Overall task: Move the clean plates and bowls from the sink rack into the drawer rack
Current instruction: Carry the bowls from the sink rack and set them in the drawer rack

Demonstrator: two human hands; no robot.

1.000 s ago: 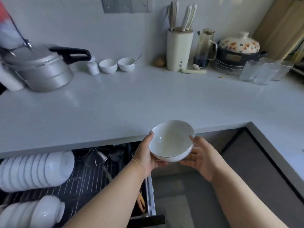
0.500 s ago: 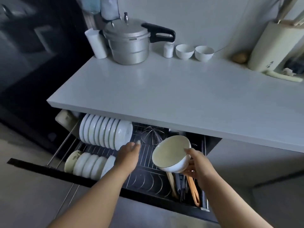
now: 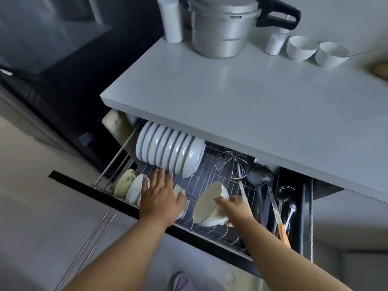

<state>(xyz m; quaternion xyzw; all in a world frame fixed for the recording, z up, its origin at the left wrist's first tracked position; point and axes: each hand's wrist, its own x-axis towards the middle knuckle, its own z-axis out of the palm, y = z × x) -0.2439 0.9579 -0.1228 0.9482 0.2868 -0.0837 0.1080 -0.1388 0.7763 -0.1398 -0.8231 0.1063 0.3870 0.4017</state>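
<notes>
The desk (image 3: 262, 114) runs across the top of the view, carrying a pressure cooker (image 3: 220, 28) and two small white bowls (image 3: 315, 51) near the wall. Under it the drawer rack (image 3: 210, 181) stands pulled out and already well stocked — a back row of white bowls on edge (image 3: 170, 150) and a front row of bowls (image 3: 132, 185) just beside the left rail, with a wire skimmer (image 3: 231, 163) and ladles (image 3: 260, 179) to the right. The sink rack is out of view, so how many dishes are left there cannot be told; judging by the filled rows, much of the job looks done.

The bowl being stowed (image 3: 210, 204) is tipped on its side, its mouth facing left, low over the wire loops at the front of the drawer and not clearly seated yet. The right hand (image 3: 233, 208) grips it by the rim and base, fingers curled round it. The left hand (image 3: 161, 198) lies spread, fingers straight, on the right end of the front row — it seems to steady those bowls.

Against half a second ago, the bowl has dropped from mid-drawer height to the front slots, the left hand has moved from beside the back row onto the front row, and the view has swung further left and down. A second ago both hands held the bowl upright above the desk edge.
</notes>
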